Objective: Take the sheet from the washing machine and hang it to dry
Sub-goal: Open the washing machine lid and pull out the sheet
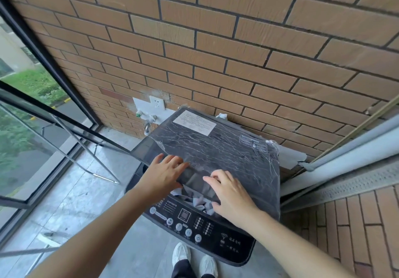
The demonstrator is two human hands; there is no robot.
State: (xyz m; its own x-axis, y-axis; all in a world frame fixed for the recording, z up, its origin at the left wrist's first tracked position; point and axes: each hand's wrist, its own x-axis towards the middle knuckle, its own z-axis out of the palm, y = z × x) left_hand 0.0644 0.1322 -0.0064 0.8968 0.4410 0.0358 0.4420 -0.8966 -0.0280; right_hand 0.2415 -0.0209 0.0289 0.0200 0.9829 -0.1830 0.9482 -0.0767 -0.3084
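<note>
Grey sheet (199,201): in washing machine (205,231), below fingers.
Left hand (166,175): fingers grasping lid (226,148) edge.
Right hand (233,193): fingers released, flat on lid.

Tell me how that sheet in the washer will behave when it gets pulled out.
Probably floppy: the sheet lies crumpled in folds under the half-raised lid. Likely heavy for its size if damp from washing. It may drag on the rim, bunched low in the washer.

Tilted lid (216,148) across the washing machine (194,230) top; beneath, perhaps a narrow gap.
</note>
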